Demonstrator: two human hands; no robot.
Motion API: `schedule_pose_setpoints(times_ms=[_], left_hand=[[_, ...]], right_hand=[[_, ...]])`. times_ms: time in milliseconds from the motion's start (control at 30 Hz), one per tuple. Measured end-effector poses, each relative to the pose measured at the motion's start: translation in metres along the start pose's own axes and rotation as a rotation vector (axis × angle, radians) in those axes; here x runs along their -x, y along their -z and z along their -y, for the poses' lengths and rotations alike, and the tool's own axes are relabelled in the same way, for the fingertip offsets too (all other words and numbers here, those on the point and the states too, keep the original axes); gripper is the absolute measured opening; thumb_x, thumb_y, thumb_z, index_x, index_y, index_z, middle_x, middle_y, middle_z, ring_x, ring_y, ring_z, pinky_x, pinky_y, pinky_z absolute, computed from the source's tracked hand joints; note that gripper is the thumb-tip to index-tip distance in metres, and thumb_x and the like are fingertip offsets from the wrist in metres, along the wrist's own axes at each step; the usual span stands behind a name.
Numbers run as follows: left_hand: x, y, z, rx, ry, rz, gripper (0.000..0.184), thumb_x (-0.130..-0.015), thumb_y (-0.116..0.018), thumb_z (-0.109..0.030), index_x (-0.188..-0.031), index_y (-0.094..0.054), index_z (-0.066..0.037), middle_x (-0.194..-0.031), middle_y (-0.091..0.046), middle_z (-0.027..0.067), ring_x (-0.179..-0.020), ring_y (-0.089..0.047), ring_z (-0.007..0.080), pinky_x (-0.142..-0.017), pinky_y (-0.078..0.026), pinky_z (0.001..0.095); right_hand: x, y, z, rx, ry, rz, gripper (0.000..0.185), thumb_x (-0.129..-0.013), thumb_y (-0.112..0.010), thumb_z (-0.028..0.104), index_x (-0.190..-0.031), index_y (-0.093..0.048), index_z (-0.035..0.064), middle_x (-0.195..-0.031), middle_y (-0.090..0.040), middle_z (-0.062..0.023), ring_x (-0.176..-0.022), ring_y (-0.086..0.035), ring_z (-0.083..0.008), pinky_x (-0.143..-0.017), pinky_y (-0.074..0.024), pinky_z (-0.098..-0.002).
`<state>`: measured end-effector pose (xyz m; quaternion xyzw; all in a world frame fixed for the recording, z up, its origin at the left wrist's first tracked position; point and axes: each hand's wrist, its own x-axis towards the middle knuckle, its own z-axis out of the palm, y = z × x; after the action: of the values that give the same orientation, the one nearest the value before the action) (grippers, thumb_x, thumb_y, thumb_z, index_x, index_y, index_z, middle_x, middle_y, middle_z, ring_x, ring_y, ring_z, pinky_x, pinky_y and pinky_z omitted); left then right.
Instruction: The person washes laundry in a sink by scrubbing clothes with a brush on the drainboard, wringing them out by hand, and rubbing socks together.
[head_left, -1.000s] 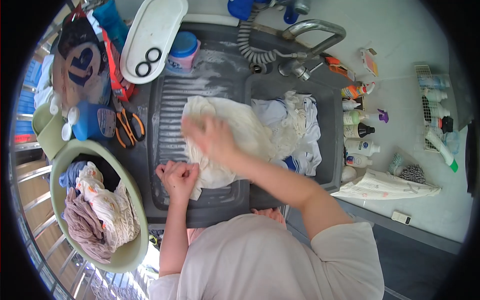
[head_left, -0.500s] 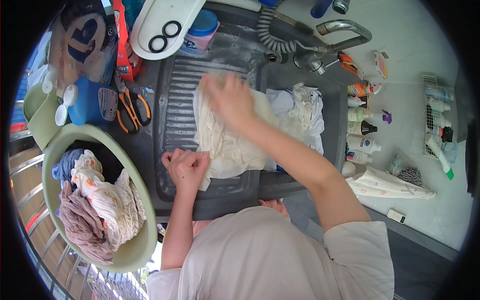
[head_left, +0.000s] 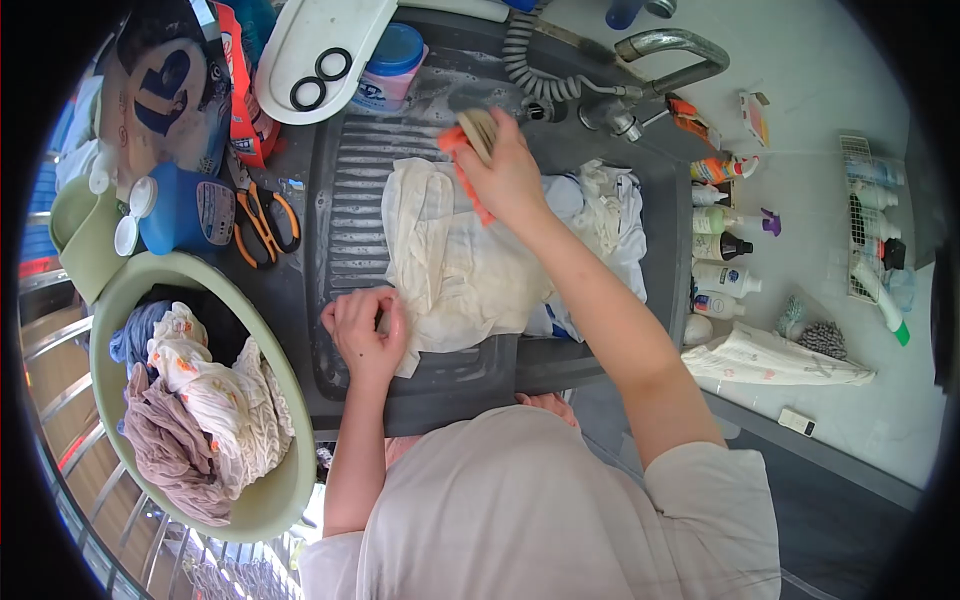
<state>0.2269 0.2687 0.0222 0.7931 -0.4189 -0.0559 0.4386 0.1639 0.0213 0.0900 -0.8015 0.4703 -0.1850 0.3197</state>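
A wet cream cloth (head_left: 460, 265) lies spread over the ridged washboard (head_left: 360, 215) of the dark sink. My left hand (head_left: 367, 330) is at the cloth's lower left edge, its fingers curled and pinching the fabric. Above the cloth's upper right part, my right hand (head_left: 503, 175) grips a scrubbing brush (head_left: 478, 135) with orange bristles, which is lifted off the fabric and tilted. More white and cream laundry (head_left: 610, 215) sits in the basin to the right, partly behind my right forearm.
A green tub (head_left: 300, 440) of clothes stands at the left. Orange-handled pliers (head_left: 265, 222), a blue bottle (head_left: 190, 212) and a white tray (head_left: 310, 60) lie beyond it. The faucet (head_left: 680, 45) arches over the basin's back; several bottles (head_left: 725, 278) line the right side.
My right hand has moved right and up off the cloth, and the brush in it is now clearly visible. My left hand remains at the cloth's edge.
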Motion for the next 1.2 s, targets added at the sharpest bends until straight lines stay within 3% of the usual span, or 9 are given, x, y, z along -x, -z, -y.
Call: schedule_pose_setpoints(times_ms=[100, 267, 600, 667, 833, 900, 1033, 1133, 1200], left_hand=[[0.007, -0.002, 0.013, 0.075, 0.082, -0.013, 0.017, -0.08, -0.063, -0.005, -0.096, -0.063, -0.009, -0.083, -0.064, 0.0018, -0.073, -0.055, 0.02, -0.086, -0.039, 0.0372], [0.006, 0.017, 0.004, 0.14, 0.252, 0.107, 0.028, -0.079, -0.063, -0.003, -0.107, -0.059, -0.005, -0.092, -0.063, 0.0064, -0.084, -0.057, 0.024, -0.089, -0.04, 0.0399], [0.015, 0.038, -0.029, -0.285, 0.267, 0.428, 0.04, -0.073, -0.083, -0.021, -0.103, -0.06, -0.008, -0.095, -0.062, 0.0067, -0.098, -0.059, 0.0294, -0.086, -0.044, 0.0448], [0.015, 0.037, -0.029, -0.309, 0.268, 0.451, 0.035, -0.075, -0.082, -0.022, -0.099, -0.061, -0.008, -0.093, -0.061, 0.0073, -0.097, -0.059, 0.0302, -0.083, -0.044, 0.0449], [0.014, 0.039, -0.032, -0.294, 0.18, 0.4, 0.027, -0.08, -0.079, -0.022, -0.089, -0.059, -0.006, -0.088, -0.062, 0.0102, -0.084, -0.06, 0.0338, -0.075, -0.047, 0.0423], [0.002, 0.046, -0.043, -0.029, 0.526, 0.457, 0.024, -0.085, -0.075, -0.017, -0.09, -0.056, -0.004, -0.079, -0.06, 0.0094, -0.068, -0.057, 0.0253, -0.066, -0.046, 0.0347], [-0.002, 0.028, -0.012, 0.476, 0.506, 0.254, 0.015, -0.095, -0.065, -0.013, -0.094, -0.053, -0.005, -0.077, -0.053, -0.0015, -0.072, -0.046, 0.0062, -0.064, -0.04, 0.0244], [-0.033, 0.025, -0.032, 0.673, 0.588, 0.25, 0.011, -0.096, -0.063, -0.013, -0.097, -0.053, -0.007, -0.083, -0.054, -0.0044, -0.077, -0.048, 0.0055, -0.069, -0.04, 0.022], [-0.06, 0.026, -0.059, 0.755, 0.632, 0.302, 0.01, -0.097, -0.063, -0.012, -0.098, -0.054, -0.009, -0.087, -0.055, -0.0054, -0.082, -0.05, 0.0039, -0.074, -0.041, 0.0202]], right_hand=[[0.034, 0.038, -0.005, -0.554, -0.502, 0.486, 0.056, -0.087, -0.07, 0.038, -0.126, -0.059, -0.0001, -0.1, -0.068, -0.0105, -0.094, -0.067, -0.02, -0.079, -0.052, -0.0283], [0.098, 0.007, -0.015, -0.422, -0.277, 0.775, 0.075, -0.074, -0.082, 0.043, -0.128, -0.061, -0.0043, -0.129, -0.052, -0.0192, -0.112, -0.061, -0.0271, -0.096, -0.0494, -0.037], [0.101, 0.023, -0.012, -0.459, 0.09, 0.534, 0.06, -0.081, -0.079, 0.029, -0.129, -0.059, -0.0017, -0.132, -0.05, -0.0152, -0.115, -0.058, -0.0227, -0.097, -0.0476, -0.0344], [0.098, 0.062, -0.007, -0.926, -0.268, 0.522, 0.057, -0.081, -0.079, 0.026, -0.127, -0.059, -0.0013, -0.113, -0.061, -0.0091, -0.101, -0.064, -0.0199, -0.088, -0.0523, -0.031], [0.111, 0.197, -0.038, -1.001, -0.243, 0.17, 0.049, -0.087, -0.07, 0.019, -0.128, -0.056, -0.0041, -0.109, -0.068, -0.0124, -0.093, -0.069, -0.0186, -0.082, -0.0572, -0.0315], [0.127, 0.242, -0.063, -1.015, -0.265, -0.023, 0.049, -0.089, -0.069, 0.02, -0.129, -0.055, -0.0053, -0.11, -0.068, -0.0141, -0.094, -0.07, -0.0191, -0.081, -0.0582, -0.0327], [0.15, 0.291, -0.105, -0.73, -0.373, -0.308, 0.051, -0.091, -0.07, 0.019, -0.132, -0.052, -0.0047, -0.108, -0.068, -0.0122, -0.09, -0.069, -0.0167, -0.077, -0.057, -0.0306], [0.153, 0.273, -0.147, -0.303, -0.333, -0.465, 0.051, -0.086, -0.075, 0.017, -0.128, -0.057, -0.0047, -0.111, -0.066, -0.0112, -0.093, -0.066, -0.0163, -0.081, -0.0547, -0.03], [0.152, 0.25, -0.103, -0.616, -0.341, -0.251, 0.052, -0.085, -0.077, 0.015, -0.129, -0.057, -0.0042, -0.117, -0.065, -0.0101, -0.1, -0.066, -0.0175, -0.086, -0.0542, -0.0312]])
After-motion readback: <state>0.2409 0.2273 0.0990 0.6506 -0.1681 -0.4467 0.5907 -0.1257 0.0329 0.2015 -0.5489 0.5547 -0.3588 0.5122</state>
